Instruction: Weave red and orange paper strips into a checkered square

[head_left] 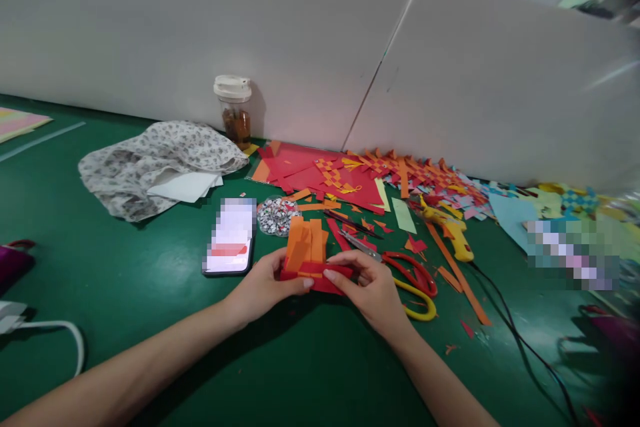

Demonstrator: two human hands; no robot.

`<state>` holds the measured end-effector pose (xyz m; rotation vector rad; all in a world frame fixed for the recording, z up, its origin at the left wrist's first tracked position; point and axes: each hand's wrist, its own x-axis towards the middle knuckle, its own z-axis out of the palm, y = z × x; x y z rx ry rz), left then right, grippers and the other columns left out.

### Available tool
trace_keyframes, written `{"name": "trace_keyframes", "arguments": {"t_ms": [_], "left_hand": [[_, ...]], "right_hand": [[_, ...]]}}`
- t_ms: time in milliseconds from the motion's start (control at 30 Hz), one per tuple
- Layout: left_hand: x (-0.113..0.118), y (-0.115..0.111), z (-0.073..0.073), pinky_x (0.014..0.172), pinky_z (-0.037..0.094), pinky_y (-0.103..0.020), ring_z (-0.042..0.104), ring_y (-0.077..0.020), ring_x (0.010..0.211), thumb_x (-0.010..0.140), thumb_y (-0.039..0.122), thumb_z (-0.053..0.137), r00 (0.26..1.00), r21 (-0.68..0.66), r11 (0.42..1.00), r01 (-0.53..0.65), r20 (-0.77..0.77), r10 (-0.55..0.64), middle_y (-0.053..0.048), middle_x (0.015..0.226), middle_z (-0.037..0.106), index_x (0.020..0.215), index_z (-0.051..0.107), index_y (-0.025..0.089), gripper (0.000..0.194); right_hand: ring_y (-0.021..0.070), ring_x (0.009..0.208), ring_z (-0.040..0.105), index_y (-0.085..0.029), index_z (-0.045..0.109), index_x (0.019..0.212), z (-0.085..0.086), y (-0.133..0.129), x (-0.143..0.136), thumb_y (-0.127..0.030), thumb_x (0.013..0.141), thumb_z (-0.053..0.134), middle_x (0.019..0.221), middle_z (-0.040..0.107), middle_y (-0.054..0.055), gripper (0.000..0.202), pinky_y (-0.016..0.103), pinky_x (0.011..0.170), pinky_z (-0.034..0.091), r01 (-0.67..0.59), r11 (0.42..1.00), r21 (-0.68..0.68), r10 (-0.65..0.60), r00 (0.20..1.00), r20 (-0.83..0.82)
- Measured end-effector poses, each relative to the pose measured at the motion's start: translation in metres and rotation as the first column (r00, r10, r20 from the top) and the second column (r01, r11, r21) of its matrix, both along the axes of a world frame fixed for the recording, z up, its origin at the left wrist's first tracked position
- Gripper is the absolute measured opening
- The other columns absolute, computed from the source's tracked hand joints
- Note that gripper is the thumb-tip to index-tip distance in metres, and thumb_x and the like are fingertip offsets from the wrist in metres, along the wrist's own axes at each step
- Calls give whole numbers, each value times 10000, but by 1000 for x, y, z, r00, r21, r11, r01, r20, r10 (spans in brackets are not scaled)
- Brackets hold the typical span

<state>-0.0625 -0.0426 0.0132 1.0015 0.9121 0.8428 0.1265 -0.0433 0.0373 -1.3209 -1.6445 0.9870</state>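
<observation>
Both hands hold a small woven paper piece made of orange strips standing up from red strips, just above the green table. My left hand pinches its lower left edge. My right hand pinches the red strip at its lower right, thumb on top. Red-handled scissors and yellow-handled scissors lie just right of my right hand.
A phone lies left of the paper piece, with a round dish of small beads beside it. Red and orange paper scraps, a yellow glue gun with black cord, a patterned cloth and a lidded cup sit near the white partition.
</observation>
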Motion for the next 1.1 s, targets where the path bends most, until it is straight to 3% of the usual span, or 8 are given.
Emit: {"name": "trace_keyframes", "arguments": {"t_ms": [100, 233, 533, 700, 833, 933, 1000, 1100], "left_hand": [[1, 2, 5, 707, 487, -280, 627, -157, 754, 704, 259, 694, 997, -46, 998, 46, -53, -48, -35, 867, 683, 950, 632, 146, 277], [7, 5, 9, 691, 484, -273, 625, -154, 744, 714, 264, 680, 997, -39, 999, 27, -73, -29, -27, 838, 677, 922, 633, 149, 242], [21, 11, 6, 837, 467, -339, 615, -217, 947, 671, 175, 710, 999, 178, 984, -29, -15, 32, -69, 1045, 647, 1038, 533, 169, 407], [21, 11, 14, 759, 491, -308, 646, -201, 854, 601, 174, 767, 996, 89, 993, -73, 50, 69, -25, 923, 679, 1071, 494, 189, 544], [19, 8, 20, 761, 483, -305, 638, -200, 851, 645, 249, 743, 997, 44, 997, -63, -52, 65, -38, 926, 691, 965, 592, 165, 364], [17, 4, 20, 697, 486, -286, 637, -184, 760, 702, 294, 693, 990, 71, 996, -59, -122, 68, -29, 811, 696, 843, 635, 149, 211], [16, 4, 19, 673, 485, -280, 634, -181, 732, 717, 314, 681, 985, 93, 992, -88, -138, 100, -29, 779, 691, 830, 639, 141, 211], [14, 5, 17, 729, 489, -290, 637, -197, 820, 728, 335, 673, 986, 95, 988, -125, -96, 134, -51, 889, 700, 886, 644, 147, 248]], "right_hand": [[177, 751, 654, -196, 665, 808, 0, 0, 2, -258, 720, 670, 803, 693, 33, 108, 261, 665, 532, -11, 1000, -4, 11, 1000, 15], [183, 749, 655, -194, 669, 802, -3, 2, 6, -260, 716, 670, 812, 701, 40, 108, 265, 658, 530, 16, 1000, 7, -16, 1000, -16], [183, 735, 647, -202, 664, 789, -9, 4, 14, -240, 734, 651, 784, 689, 34, 68, 276, 662, 527, 95, 984, 153, -95, 995, -11], [188, 722, 645, -217, 672, 778, -3, 2, 18, -234, 749, 635, 781, 694, 32, 50, 298, 681, 518, 22, 976, 216, -37, 997, 64], [192, 741, 646, -219, 685, 796, 1, 0, 16, -224, 758, 624, 792, 698, 38, 72, 307, 698, 511, -97, 978, 185, 79, 992, 102], [187, 786, 648, -218, 680, 844, 0, -1, 13, -232, 753, 634, 845, 697, 38, 103, 295, 721, 510, -125, 983, 137, 115, 990, 79], [187, 813, 653, -219, 657, 912, -2, -2, 11, -262, 733, 660, 894, 695, 36, 185, 280, 709, 520, -97, 994, 52, 96, 995, 25], [189, 763, 666, -203, 646, 906, -5, -1, 11, -315, 724, 667, 834, 698, 31, 215, 274, 664, 535, -78, 992, -98, 74, 996, -41]]}}
